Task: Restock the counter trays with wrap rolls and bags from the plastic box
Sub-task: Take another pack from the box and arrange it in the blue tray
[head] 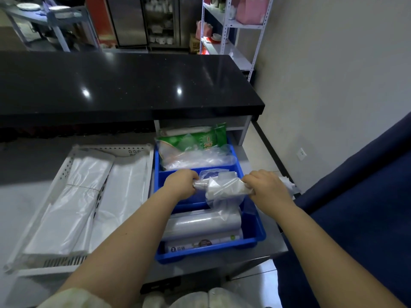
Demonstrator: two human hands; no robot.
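A blue divided tray [253, 237] sits on the low grey counter. Both hands hold one roll of clear plastic bags [224, 187] level above the tray's middle compartment. My left hand [180, 184] grips the roll's left end and my right hand [264, 187] grips its right end. A loose flap of clear plastic hangs down from the roll. In the near compartment lie a clear wrap roll [202, 225] and a boxed wrap roll [200, 244]. The far compartment holds clear bags and a green packet [191, 142]. The plastic box is not in view.
A white perforated tray [73, 156] with stacked white bags lies left of the blue tray. Behind both runs a raised black countertop [124, 85]. A dark blue fabric surface [355, 207] stands close on the right. White shelving stands at the back right.
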